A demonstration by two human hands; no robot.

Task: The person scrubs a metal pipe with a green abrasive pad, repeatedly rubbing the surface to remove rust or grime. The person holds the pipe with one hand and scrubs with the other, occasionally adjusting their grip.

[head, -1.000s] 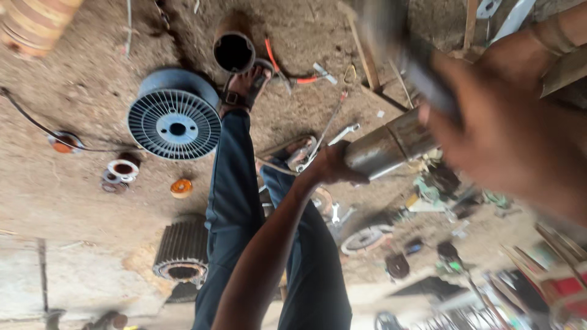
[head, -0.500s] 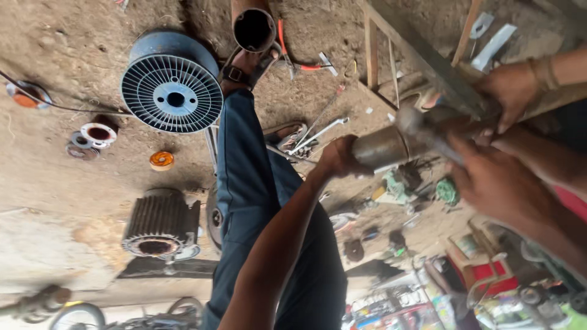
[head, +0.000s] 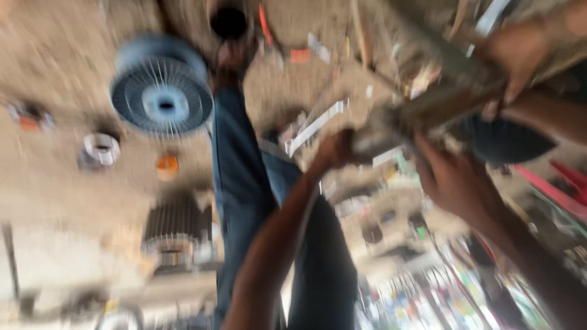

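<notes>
The picture is badly blurred. My left hand (head: pixel 333 150) reaches up from the bottom on a bare forearm and grips the near end of a grey metal cylinder (head: pixel 382 131), which runs up to the right. My right hand (head: pixel 452 183) is just below the cylinder with its fingers pointing up against it; whether they grip is lost in the blur. Another person's hand (head: pixel 520 55) holds the far end of the same part at the top right. My legs in blue jeans (head: pixel 241 183) stretch across the dirt floor.
A round grey finned fan cover (head: pixel 162 91) lies on the ground at the left. Near it are a white ring (head: pixel 101 146), a small orange piece (head: pixel 166 165) and a ribbed motor housing (head: pixel 174 229). A dark tube (head: pixel 229 21) stands by my foot. Small tools and parts (head: pixel 403 244) litter the lower right.
The view has swung and blurred. My left hand stays on the cylinder's end. My right hand has dropped from beside the cylinder to below it.
</notes>
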